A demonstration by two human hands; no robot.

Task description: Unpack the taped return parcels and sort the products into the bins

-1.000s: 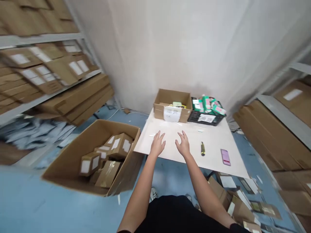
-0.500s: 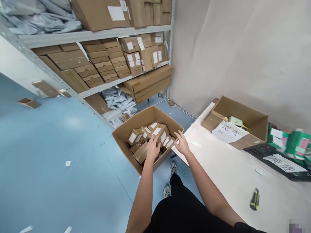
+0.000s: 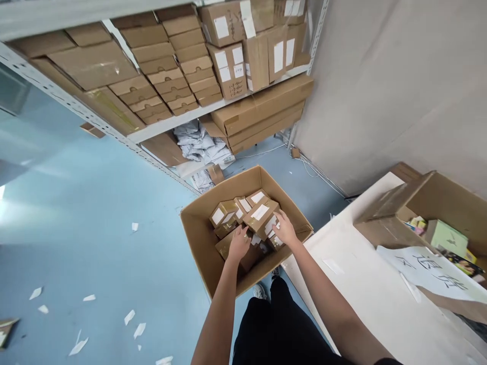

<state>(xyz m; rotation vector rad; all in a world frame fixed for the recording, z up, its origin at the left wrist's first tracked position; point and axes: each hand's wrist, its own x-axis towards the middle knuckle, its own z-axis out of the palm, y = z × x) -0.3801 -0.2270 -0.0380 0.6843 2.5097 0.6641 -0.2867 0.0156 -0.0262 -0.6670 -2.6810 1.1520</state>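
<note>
A large open carton (image 3: 198, 248) stands below me, holding several small brown boxes with white labels. One labelled cardboard box (image 3: 254, 219) lies tilted on top of the others. My left hand (image 3: 239, 244) is at its near left corner, fingers parted; whether they press on it I cannot tell. At its right side is my right hand (image 3: 285, 230), fingers apart and fingertips against or just beside the labelled end. Neither hand visibly lifts anything. Another long taped box (image 3: 225, 246) lies partly behind my left hand.
A metal shelf (image 3: 178, 119) with stacked cardboard boxes rises ahead. To the right, a white table (image 3: 346, 276) bears an open carton (image 3: 380, 210) with a handwritten paper sign (image 3: 429, 268). Paper scraps (image 3: 140, 330) litter the blue floor (image 3: 125, 274).
My right hand has moved from the carton's right rim inward to the top box. My left hand has shifted to that box's near left corner. The view has tilted down and come closer.
</note>
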